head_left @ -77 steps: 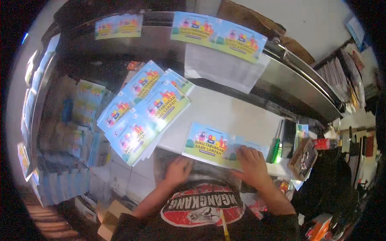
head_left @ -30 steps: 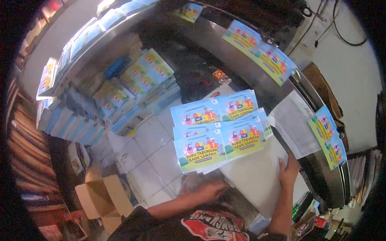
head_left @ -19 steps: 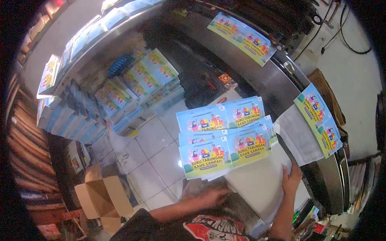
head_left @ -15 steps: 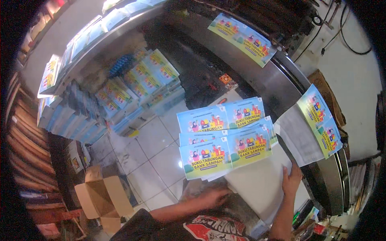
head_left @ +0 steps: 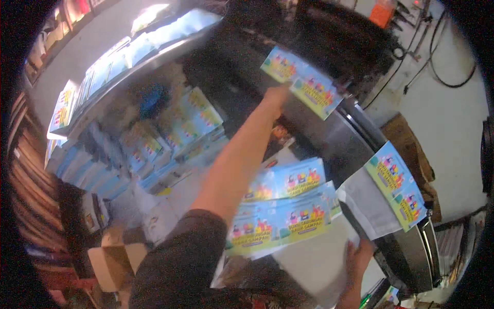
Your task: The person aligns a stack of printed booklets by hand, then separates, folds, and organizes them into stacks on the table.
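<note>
My left arm stretches across to the far side, where my left hand (head_left: 278, 98) is at the lower edge of a colourful blue-and-yellow printed sheet (head_left: 315, 93) on a dark, sloping surface. Motion smears its fingers, so their grip is unclear. Near me, my right hand (head_left: 360, 257) rests by the right edge of a pale board (head_left: 314, 262), thumb and fingers apart. Several matching printed sheets (head_left: 303, 221) lie overlapped on that board, partly hidden behind my left forearm. Another printed sheet (head_left: 396, 185) lies at the right beside a white sheet (head_left: 371, 206).
Stacks of printed booklets (head_left: 195, 121) stand on the left, with more piles (head_left: 110, 64) on a ledge above. An opened cardboard box (head_left: 116, 265) sits at the lower left. Black cables (head_left: 431, 62) hang at the upper right.
My left hand has gone from near my lap to the far printed sheet, its arm now covering part of the near sheets. My right hand stays by the board's edge. The whole view has shifted.
</note>
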Demonstrator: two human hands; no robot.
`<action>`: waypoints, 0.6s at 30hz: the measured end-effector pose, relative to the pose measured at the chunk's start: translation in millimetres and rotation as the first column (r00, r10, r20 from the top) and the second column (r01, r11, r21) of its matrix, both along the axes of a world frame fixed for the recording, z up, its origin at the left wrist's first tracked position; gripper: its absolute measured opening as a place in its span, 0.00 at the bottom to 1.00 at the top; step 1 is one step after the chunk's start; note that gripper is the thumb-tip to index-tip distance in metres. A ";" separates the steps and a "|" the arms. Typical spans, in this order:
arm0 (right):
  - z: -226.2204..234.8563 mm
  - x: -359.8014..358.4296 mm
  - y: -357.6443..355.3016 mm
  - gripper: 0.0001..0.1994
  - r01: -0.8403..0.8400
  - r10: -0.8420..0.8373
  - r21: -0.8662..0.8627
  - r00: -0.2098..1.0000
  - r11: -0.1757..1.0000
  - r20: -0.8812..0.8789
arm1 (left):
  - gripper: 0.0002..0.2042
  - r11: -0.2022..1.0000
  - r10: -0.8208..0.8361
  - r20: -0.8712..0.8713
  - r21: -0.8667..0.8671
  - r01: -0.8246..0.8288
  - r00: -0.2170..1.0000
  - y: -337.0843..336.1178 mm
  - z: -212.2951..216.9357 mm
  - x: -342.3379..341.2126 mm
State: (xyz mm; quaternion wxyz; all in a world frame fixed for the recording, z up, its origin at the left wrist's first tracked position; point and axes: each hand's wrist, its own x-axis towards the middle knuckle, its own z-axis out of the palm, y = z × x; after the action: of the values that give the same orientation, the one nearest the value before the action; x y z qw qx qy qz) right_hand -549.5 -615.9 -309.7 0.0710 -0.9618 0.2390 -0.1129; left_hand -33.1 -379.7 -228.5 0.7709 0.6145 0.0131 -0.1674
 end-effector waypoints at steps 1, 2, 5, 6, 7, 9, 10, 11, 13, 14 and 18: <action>-2.4 -3.4 -4.4 0.27 0.017 -0.017 0.010 1.000 1.000 0.018 | 0.34 0.984 0.104 -0.221 -0.118 -0.132 0.970 -26.3 -4.8 16.4; 1.4 -6.0 -5.3 0.27 0.064 -0.063 -0.012 0.998 0.998 0.025 | 0.35 0.986 0.036 -0.236 -0.153 -0.073 0.971 -44.6 -13.4 18.9; 11.0 12.6 18.3 0.27 0.002 0.000 0.082 1.000 0.997 -0.031 | 0.36 0.783 0.001 -0.148 -0.615 -0.093 0.989 -2.4 -43.8 84.3; 16.4 15.1 15.0 0.27 0.046 -0.040 0.104 0.998 0.994 -0.058 | 0.33 0.783 -0.015 -0.140 -0.617 -0.076 0.990 -19.6 -46.3 86.3; 19.7 5.2 6.8 0.28 0.116 -0.111 0.084 0.992 0.990 -0.063 | 0.30 0.830 -0.018 -0.144 -0.554 -0.066 0.989 -41.8 -47.4 73.7; 11.1 -8.2 -14.8 0.29 0.121 -0.116 0.100 0.992 0.988 -0.057 | 0.25 0.909 0.020 -0.149 -0.409 -0.080 0.989 -57.6 -38.1 54.1; 9.0 -7.7 -13.5 0.29 0.131 -0.128 0.041 0.989 0.991 -0.069 | 0.23 0.937 0.057 -0.140 -0.334 -0.102 0.989 -48.9 -32.8 49.9; 15.6 -9.8 -18.8 0.29 0.141 -0.129 0.087 0.984 0.986 -0.122 | 0.20 0.956 0.075 -0.129 -0.272 -0.108 0.989 -49.2 -31.9 40.8; 16.5 4.1 -12.6 0.31 0.091 -0.083 0.137 0.994 0.986 -0.067 | 0.17 0.942 0.007 -0.005 -0.335 -0.008 1.000 14.6 -25.4 68.7; 21.2 11.8 -7.3 0.30 0.100 -0.083 0.158 0.990 0.982 -0.111 | 0.17 0.981 0.014 0.160 -0.192 0.017 0.987 39.4 -26.3 73.7; 4.6 -23.1 -20.0 0.27 0.135 -0.139 0.155 0.990 0.979 0.019 | 0.22 0.934 -0.123 0.752 0.308 -0.180 0.648 24.4 -46.9 -26.5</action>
State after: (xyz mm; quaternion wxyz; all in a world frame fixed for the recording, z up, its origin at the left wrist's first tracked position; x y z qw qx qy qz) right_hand -572.6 -635.9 -305.1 0.1402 -0.9330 0.3114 -0.1133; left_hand -59.6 -355.2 -275.4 0.5829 0.7558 -0.2716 0.1235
